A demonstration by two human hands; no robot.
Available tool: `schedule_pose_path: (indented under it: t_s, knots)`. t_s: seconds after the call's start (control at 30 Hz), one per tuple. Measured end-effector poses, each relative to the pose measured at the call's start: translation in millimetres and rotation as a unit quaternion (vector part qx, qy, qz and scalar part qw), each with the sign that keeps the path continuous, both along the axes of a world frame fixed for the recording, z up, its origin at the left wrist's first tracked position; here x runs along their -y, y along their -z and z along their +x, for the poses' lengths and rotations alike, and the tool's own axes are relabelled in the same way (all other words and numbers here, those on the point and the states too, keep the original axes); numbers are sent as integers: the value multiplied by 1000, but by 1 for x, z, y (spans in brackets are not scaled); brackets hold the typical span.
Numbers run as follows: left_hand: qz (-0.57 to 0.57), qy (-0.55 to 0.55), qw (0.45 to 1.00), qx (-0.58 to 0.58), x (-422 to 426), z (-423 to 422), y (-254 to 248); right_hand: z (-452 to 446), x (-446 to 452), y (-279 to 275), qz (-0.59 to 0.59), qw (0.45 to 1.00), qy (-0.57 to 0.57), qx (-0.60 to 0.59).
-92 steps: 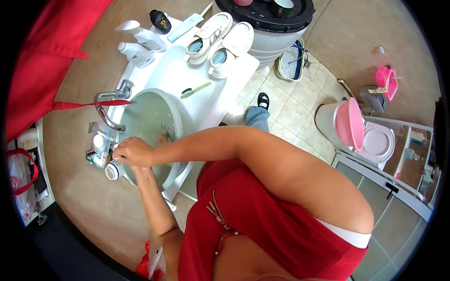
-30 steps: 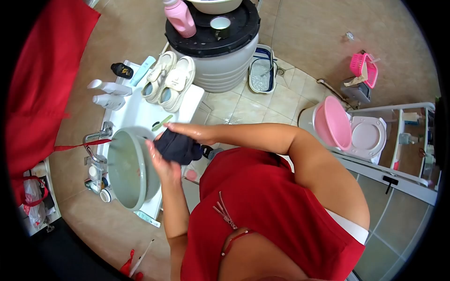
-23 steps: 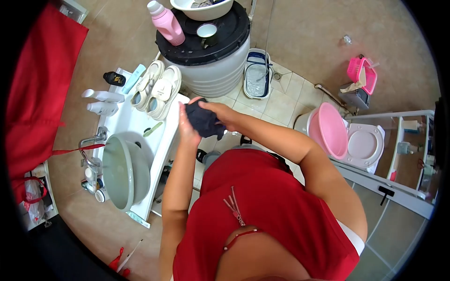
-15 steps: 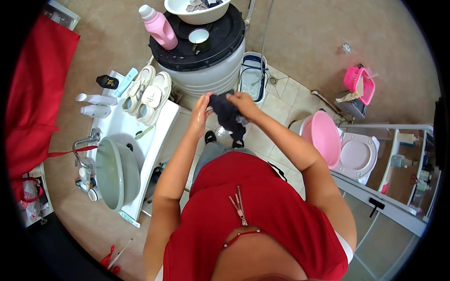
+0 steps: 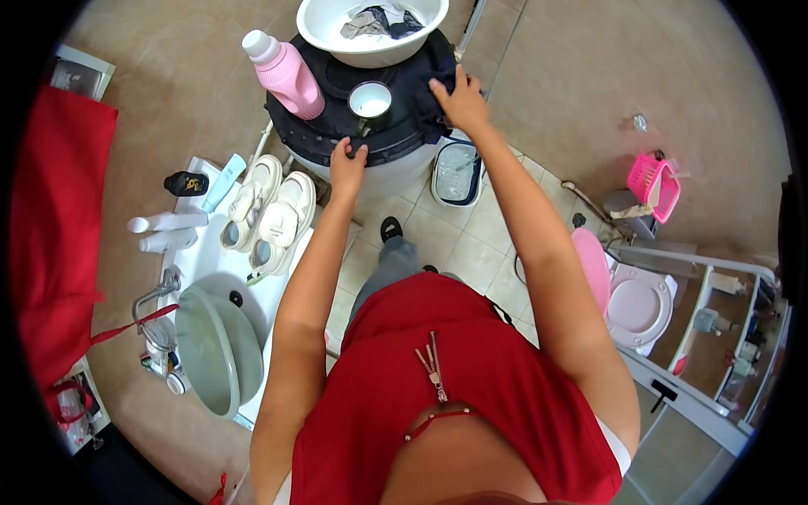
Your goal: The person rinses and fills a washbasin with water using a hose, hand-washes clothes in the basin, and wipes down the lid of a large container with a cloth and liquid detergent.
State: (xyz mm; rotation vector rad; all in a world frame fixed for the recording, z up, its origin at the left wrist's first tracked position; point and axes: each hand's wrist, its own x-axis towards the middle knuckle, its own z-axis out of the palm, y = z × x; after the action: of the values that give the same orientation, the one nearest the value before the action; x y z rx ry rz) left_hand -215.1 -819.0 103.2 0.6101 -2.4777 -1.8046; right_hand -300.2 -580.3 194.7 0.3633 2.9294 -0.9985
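My right hand (image 5: 463,99) is at the right edge of a black barrel lid (image 5: 307,145), its fingers spread. Just beside those fingers a dark, wet-looking cloth (image 5: 431,108) lies on the lid and droops over its edge; its exact shape blends into the black. My left hand (image 5: 347,167) hovers at the lid's front rim, fingers apart and holding nothing. An enamel mug (image 5: 370,101) stands on the lid between the hands. Behind it is a white basin (image 5: 370,57) with some dark and grey cloths in it. A pink bottle with a white cap (image 5: 290,80) stands at the left.
To the left, a white sink (image 5: 206,261) carries white shoes (image 5: 282,215), several bottles and a grey-green basin (image 5: 198,353). A blue-rimmed bucket (image 5: 457,172) stands on the floor beside the barrel. On the right are a pink basin (image 5: 592,261), a toilet (image 5: 640,303) and a pink basket (image 5: 655,185).
Both hands moved forward to the barrel. The dark cloth, earlier held between them above the floor, now lies at the lid's right edge. My left hand has let go of it.
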Motion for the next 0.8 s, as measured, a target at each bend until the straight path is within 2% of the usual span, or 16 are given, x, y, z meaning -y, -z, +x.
schedule_pose_path:
  t_s: [0.1, 0.13, 0.17, 0.23, 0.33, 0.37, 0.43, 0.47, 0.5, 0.57, 0.6, 0.63, 0.7, 0.73, 0.8]
  knots:
    - [-237, 59, 966, -89, -1, -29, -5, -11, 22, 40, 193, 975, -62, -93]
    - [-198, 61, 976, -69, -4, -35, -8, -13, 25, 53, 164, 976, -103, -95]
    - [-217, 73, 972, -52, -3, -40, -8, -14, 28, 66, 155, 976, -138, -72]
    - [-252, 102, 962, -19, -2, -53, -1, -8, 30, 84, 167, 965, -167, -114]
    - [-250, 74, 964, -46, -1, -63, -7, -12, 32, 95, 178, 953, -176, -169]
    - [-241, 59, 967, -59, -2, -65, -12, -13, 30, 96, 93, 964, -159, -191]
    - [-163, 0, 984, 65, -8, -63, -47, -12, 27, 93, -80, 961, -128, -233]
    - [-51, -38, 996, 60, -8, -64, -42, -6, 26, 89, -187, 959, -54, -207]
    - [62, -77, 994, 52, -9, -63, -37, -1, 23, 78, -292, 941, -52, -165]
    - [160, -94, 981, 58, -26, -51, -65, 28, 37, 45, -426, 891, -52, -148]
    - [208, -101, 971, 59, -36, -45, -77, 40, 45, 42, -386, 893, -109, -203]
    - [172, -94, 980, 41, -44, -40, -74, 49, 51, 36, -342, 888, -166, -259]
    - [101, -84, 991, 7, -64, -29, -73, 64, 54, 19, -148, 912, -232, -303]
    - [96, -99, 990, -2, -78, -18, -85, 61, 49, 23, -149, 903, -242, -323]
    - [-18, -94, 991, -96, -88, -8, -87, 57, 45, 25, -173, 882, -240, -367]
